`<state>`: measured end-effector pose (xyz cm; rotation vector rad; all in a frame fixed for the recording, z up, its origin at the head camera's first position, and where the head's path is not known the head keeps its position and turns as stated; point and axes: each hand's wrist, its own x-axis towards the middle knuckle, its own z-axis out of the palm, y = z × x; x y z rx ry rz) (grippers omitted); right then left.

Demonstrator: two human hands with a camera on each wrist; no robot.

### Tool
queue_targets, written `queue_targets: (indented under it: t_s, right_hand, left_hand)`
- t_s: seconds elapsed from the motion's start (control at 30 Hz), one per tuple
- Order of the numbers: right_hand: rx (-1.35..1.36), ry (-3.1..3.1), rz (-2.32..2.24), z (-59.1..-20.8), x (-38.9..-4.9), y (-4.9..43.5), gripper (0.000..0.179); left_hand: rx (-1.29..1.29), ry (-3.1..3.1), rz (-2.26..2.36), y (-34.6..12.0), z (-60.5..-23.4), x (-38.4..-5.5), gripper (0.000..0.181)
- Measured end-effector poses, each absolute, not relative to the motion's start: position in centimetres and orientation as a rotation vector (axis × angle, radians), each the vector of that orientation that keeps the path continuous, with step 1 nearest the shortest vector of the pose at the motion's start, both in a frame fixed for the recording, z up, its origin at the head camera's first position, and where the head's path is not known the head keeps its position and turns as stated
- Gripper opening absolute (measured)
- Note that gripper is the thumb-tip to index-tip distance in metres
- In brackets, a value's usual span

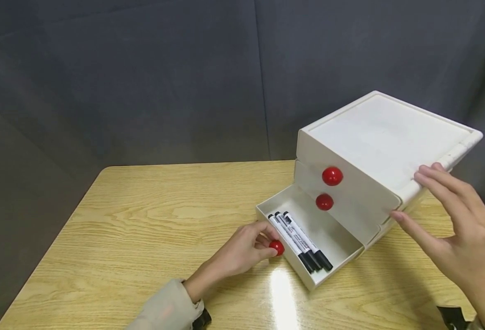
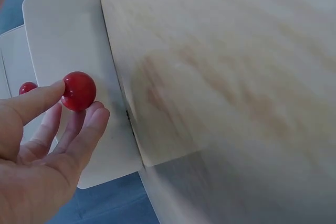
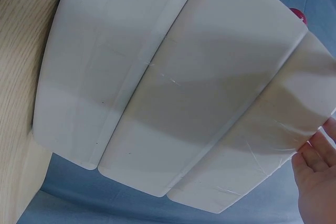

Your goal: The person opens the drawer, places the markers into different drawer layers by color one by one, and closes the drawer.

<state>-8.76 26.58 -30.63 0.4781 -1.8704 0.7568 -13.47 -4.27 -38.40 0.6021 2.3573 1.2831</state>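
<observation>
A white drawer unit [image 1: 391, 137] stands at the right of the table, its bottom drawer [image 1: 339, 231] pulled out. My left hand [image 1: 242, 250] pinches the round red knob [image 1: 277, 248] on that drawer's front. Close up in the left wrist view, thumb and fingers sit around the same knob [image 2: 79, 91]. Several black-capped markers [image 1: 300, 243] lie side by side in the drawer, near its front. At the unit's right top edge rests my right hand [image 1: 465, 229], its fingers spread and mostly straight. The right wrist view shows the unit's side [image 3: 194, 82] and that hand's fingertips touching the edge.
Two more drawers above are closed, with an upper red knob [image 1: 332, 176] and a middle red knob [image 1: 324, 201] overhanging the open drawer. The wood-grain table [image 1: 151, 229] extends to the left. A dark grey curtain [image 1: 164, 82] hangs behind it.
</observation>
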Motion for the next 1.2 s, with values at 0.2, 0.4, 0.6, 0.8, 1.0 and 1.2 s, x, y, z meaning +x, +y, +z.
queue_targets:
  t_s: [0.2, 0.4, 0.6, 0.8, 1.0, 1.2]
  right_hand:
    - [0.482, -1.866, 0.765, -30.6, -8.8, 26.7, 0.074]
    - [0.482, -1.856, 0.763, -30.6, -8.9, 26.6, 0.073]
    - [0.477, -1.845, 0.770, -30.7, -8.9, 26.5, 0.073]
    - [0.469, -1.903, 0.742, -30.8, -8.7, 26.9, 0.075]
    - [0.460, -1.926, 0.723, -31.0, -8.8, 27.0, 0.075]
    - [0.449, -1.911, 0.737, -30.9, -8.7, 27.0, 0.075]
  left_hand:
    - [0.623, 2.373, 1.255, -3.6, -38.3, -13.9, 0.020]
    - [0.644, 2.374, 1.239, -3.2, -38.0, -14.1, 0.020]
    - [0.689, 2.413, 1.222, -2.8, -38.0, -14.2, 0.021]
    - [0.749, 2.455, 1.207, -1.8, -38.3, -14.8, 0.022]
    - [0.772, 2.465, 1.204, -0.8, -38.3, -15.4, 0.022]
    - [0.780, 2.459, 1.198, 0.3, -38.3, -15.8, 0.021]
